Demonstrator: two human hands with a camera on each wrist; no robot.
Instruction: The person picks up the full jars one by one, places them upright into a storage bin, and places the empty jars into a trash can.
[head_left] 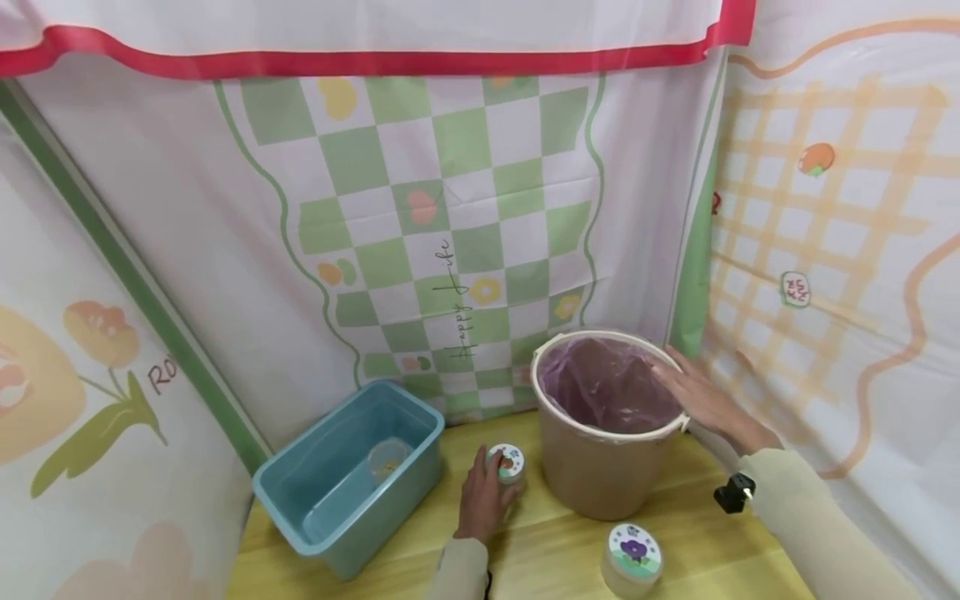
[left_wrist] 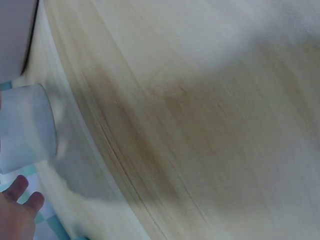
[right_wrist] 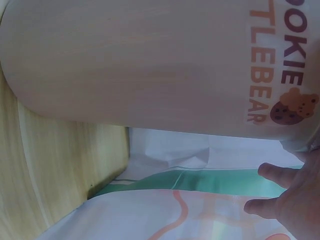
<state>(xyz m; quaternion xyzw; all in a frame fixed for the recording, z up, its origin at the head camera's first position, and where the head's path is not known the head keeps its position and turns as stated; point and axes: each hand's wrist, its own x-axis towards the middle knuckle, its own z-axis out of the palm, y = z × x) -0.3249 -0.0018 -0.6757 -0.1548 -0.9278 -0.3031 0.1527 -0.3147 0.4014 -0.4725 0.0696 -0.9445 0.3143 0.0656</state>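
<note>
My left hand (head_left: 482, 500) is around a small round jar (head_left: 508, 461) with a white printed lid, its fingers on the left and its thumb at the near right. In the left wrist view the jar's pale side (left_wrist: 30, 127) shows, with two fingertips (left_wrist: 18, 187) below it. My right hand (head_left: 701, 398) reaches over the right rim of a beige bucket (head_left: 600, 475) lined with a purple plastic bag (head_left: 600, 383), fingers fairly straight. The right wrist view shows the bucket's lettered side (right_wrist: 150, 75) with the fingers near its top.
A blue-green rectangular bin (head_left: 382, 517) stands on the left with a clear round container (head_left: 387, 460) inside. A second jar with a purple flower lid (head_left: 633, 552) stands in front of the bucket. Printed cloth walls (head_left: 450, 250) enclose the wooden tabletop (head_left: 555, 558).
</note>
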